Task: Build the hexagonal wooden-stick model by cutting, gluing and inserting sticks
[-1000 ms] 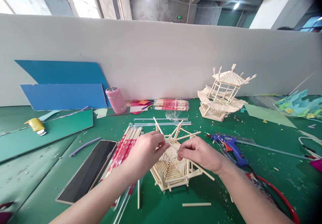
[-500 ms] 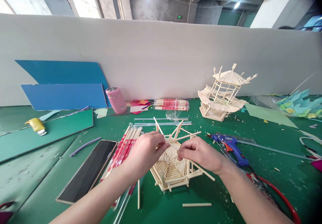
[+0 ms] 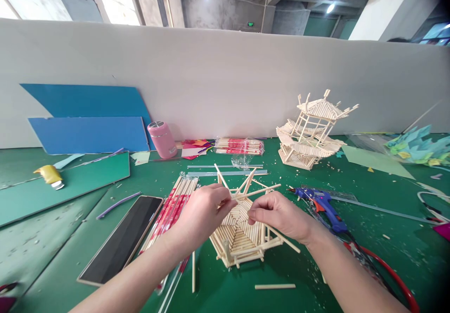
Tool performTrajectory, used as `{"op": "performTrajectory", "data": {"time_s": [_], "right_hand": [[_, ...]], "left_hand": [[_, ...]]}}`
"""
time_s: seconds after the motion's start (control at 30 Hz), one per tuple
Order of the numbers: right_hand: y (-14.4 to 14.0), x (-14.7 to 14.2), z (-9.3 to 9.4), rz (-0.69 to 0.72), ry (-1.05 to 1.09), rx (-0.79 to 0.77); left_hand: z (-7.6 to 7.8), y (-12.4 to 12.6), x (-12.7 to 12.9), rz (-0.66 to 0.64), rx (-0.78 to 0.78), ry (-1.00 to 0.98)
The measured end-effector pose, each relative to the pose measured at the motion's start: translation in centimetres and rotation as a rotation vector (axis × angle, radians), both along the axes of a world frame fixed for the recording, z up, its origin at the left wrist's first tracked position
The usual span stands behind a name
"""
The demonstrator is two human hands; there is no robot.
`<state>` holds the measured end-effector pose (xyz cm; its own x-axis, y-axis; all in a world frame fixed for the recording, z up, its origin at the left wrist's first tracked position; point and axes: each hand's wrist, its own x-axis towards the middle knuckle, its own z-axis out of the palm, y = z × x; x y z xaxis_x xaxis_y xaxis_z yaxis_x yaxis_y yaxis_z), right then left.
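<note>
A lattice model of pale wooden sticks rests on the green table, with a hexagonal, spiral-patterned floor and several sticks jutting up at its far side. My left hand is closed over the model's far left, thumb and fingers pinched at the near end of a stick that slants right. At the model's right side is my right hand, also closed in a pinch; whatever its fingertips hold is hidden. Another stick sticks out below the right hand. One loose stick lies in front.
A blue glue gun with a red cable lies at right. Behind it stands a stick pavilion. Left are wrapped stick bundles, a dark phone-like slab and a pink canister. A pale partition closes off the back.
</note>
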<state>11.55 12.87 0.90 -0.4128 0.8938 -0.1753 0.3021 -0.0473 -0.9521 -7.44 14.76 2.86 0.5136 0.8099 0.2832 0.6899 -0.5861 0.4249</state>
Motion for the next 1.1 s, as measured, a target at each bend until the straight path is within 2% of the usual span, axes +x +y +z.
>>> {"op": "performTrajectory", "data": {"time_s": [1.1], "right_hand": [[-0.03,0.09,0.02,-0.005,-0.008,-0.007]], "left_hand": [[0.06,-0.21,-0.02,-0.005,0.022,-0.006]]}}
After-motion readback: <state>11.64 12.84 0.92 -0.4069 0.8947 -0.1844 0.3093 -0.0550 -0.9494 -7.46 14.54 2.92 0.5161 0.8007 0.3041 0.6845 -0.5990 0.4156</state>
